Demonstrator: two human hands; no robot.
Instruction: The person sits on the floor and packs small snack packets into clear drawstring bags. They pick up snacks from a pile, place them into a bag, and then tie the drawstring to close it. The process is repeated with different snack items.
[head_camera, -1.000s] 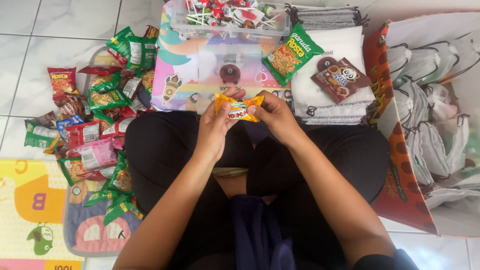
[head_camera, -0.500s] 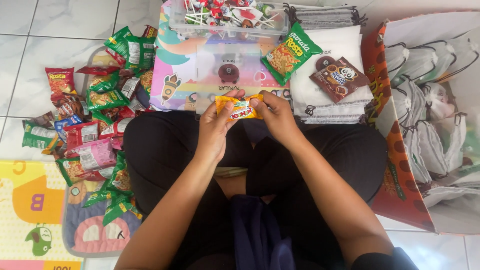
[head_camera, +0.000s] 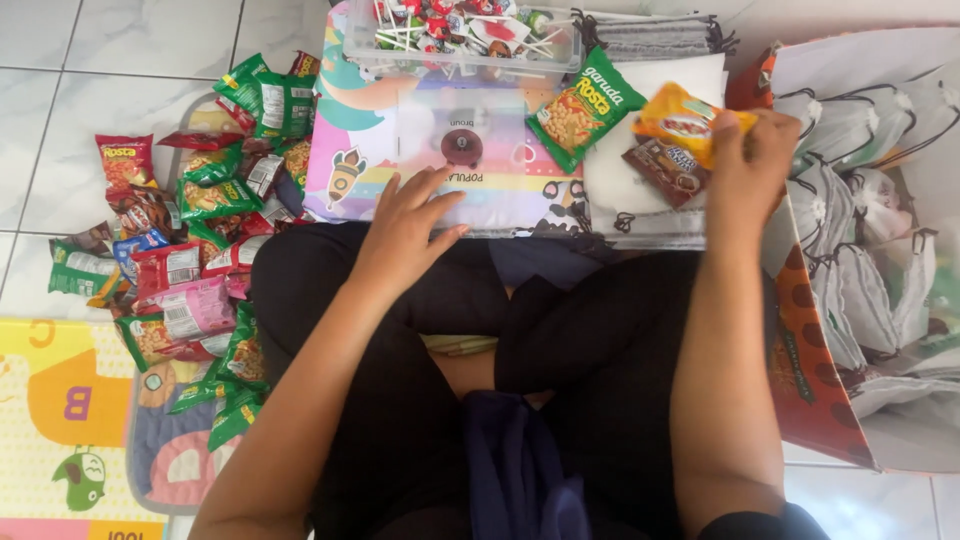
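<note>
Head view, only 1 camera. Right hand (head_camera: 752, 150) is raised over the stack of white cloth drawstring pouches (head_camera: 650, 190), fingers pinched closed on a small orange-yellow foil snack packet (head_camera: 690, 122), which hangs in the air above a brown chocolate-biscuit packet (head_camera: 668, 168) lying on that stack. Left hand (head_camera: 408, 232) is open and empty, fingers spread, resting at the near edge of a pastel printed flat box (head_camera: 460, 160) just in front of the crossed knees. Green snack bag (head_camera: 585, 112) lies tilted across the box and the pouch stack. Clear plastic tub of lollipops (head_camera: 460, 30) sits behind the box. Heap of red, green and pink snack packets (head_camera: 190, 230) spreads on the tiled floor to the left; large printed paper bag holding filled white pouches (head_camera: 880, 240) stands open to the right. Judgement: grip is at 1 packet edge only, so the packet could swing; lowering it flat, clear of the biscuit packet, looks like the neatest handling. Free left hand is well placed to steady the pouch stack.
</note>
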